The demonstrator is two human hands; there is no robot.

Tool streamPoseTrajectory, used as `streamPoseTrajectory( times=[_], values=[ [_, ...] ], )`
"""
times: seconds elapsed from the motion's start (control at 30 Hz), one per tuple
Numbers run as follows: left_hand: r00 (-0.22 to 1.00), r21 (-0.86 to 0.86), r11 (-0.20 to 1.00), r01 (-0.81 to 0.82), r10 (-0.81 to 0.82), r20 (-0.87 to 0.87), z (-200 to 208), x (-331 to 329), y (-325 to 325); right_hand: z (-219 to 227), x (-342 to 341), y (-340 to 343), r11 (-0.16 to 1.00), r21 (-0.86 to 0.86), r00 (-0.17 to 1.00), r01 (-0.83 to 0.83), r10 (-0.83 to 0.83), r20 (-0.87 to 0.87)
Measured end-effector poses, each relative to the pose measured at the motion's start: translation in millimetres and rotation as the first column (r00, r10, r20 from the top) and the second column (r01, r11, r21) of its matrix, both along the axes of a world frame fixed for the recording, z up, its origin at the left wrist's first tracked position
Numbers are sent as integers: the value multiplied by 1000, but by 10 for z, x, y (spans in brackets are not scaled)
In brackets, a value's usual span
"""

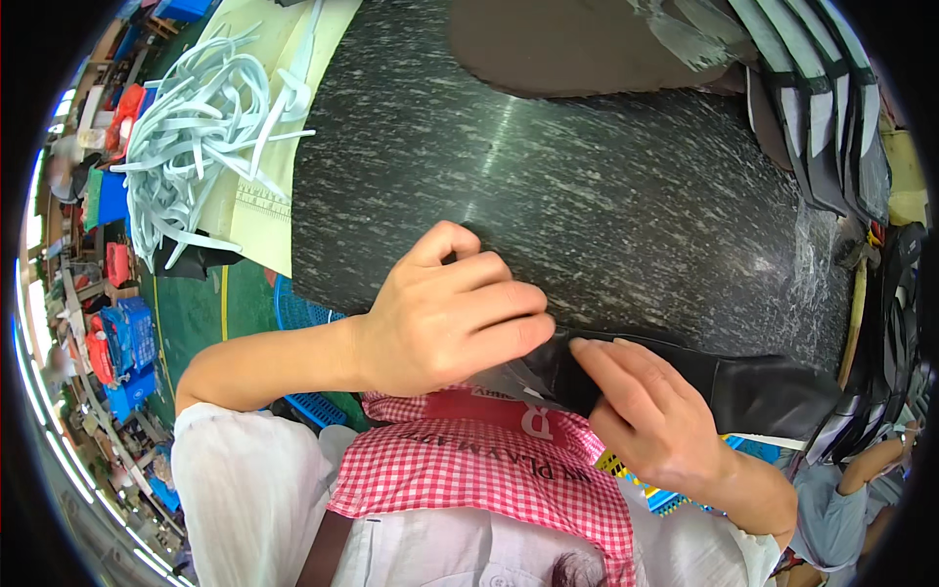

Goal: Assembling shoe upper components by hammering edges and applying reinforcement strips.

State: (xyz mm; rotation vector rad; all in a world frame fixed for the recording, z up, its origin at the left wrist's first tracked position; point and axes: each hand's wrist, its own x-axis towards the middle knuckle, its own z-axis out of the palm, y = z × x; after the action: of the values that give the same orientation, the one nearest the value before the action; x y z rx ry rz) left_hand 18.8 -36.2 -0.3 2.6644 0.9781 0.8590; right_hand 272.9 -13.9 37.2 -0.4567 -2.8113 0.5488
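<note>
Head view.

Black piece (773, 393): one, along the near edge of the table (548, 196), right of its middle; creased, its left end over the edge.

Left hand (445, 318): fingertips together, clamped on the piece's left part.

Right hand (665, 426): fingertips on the piece, just beside the left's; thumb hidden, closure cannot be told.

Progress, as judged: handling under way, piece not released; finished share unclear.

Apart from both hands: brown piece (587, 49), far edge; strip-edged stack (817, 108), far right corner; pale laces (201, 137), beyond the left edge.
</note>
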Motion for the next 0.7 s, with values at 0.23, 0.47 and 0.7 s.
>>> streamPoseTrajectory(
  times=[0.23, 0.47, 0.7],
  values=[
    [971, 159, 971, 176, -146, -187, 28, -150, -20, 14, -136, -111, 991, 127, 996, 34, -44, 79],
    [986, -131, 989, 66, -45, 162, -158, -233, 9, -107, -185, -75, 999, 5, 998, 51, -51, -38],
    [976, 69, 982, 174, -163, -148, 220, -527, 263, -8, -177, -160, 997, 9, 990, 76, -76, 121]
  ],
)
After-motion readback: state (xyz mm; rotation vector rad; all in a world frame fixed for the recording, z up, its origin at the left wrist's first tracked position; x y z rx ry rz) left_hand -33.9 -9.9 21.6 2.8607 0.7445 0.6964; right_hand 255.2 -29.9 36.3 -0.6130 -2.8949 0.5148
